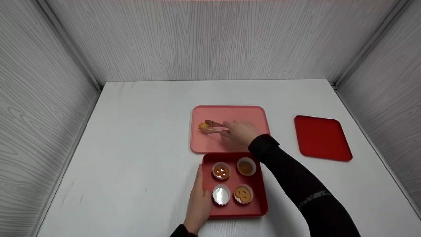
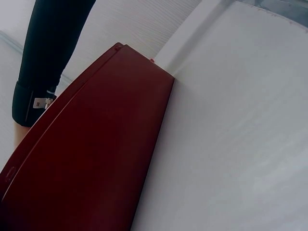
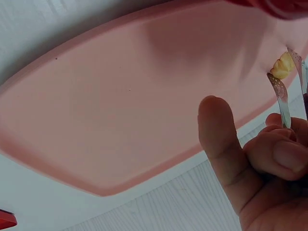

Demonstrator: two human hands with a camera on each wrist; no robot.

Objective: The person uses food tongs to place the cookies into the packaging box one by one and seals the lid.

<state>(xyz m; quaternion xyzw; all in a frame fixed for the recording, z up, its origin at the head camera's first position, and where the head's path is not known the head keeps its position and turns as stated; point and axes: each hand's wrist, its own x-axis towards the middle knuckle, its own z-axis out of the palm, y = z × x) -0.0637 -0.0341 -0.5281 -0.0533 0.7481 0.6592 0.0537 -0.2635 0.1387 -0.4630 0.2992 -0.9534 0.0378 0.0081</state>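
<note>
On the pink tray (image 1: 230, 113), a small yellow-brown cookie (image 1: 204, 126) lies between the perforated ends of metal tongs (image 3: 280, 90). My right hand (image 1: 242, 131) grips the tongs by their arms, with one finger held out straight in the right wrist view. My left hand (image 1: 199, 200) holds the left wall of a deep red box (image 1: 230, 210), its thumb over the rim. White paper cups stand inside: a pretzel cookie (image 1: 221, 171) at back left, a brown cookie (image 1: 245, 168) at back right, a pretzel cookie (image 1: 242, 194) at front right. The front-left cup (image 1: 221, 195) shows its shiny bottom.
A flat red tray (image 1: 323, 138) lies at the right of the white table (image 1: 141, 131). The box stands close in front of the pink tray. Grey wood-patterned panels (image 1: 210, 39) enclose the back and both sides.
</note>
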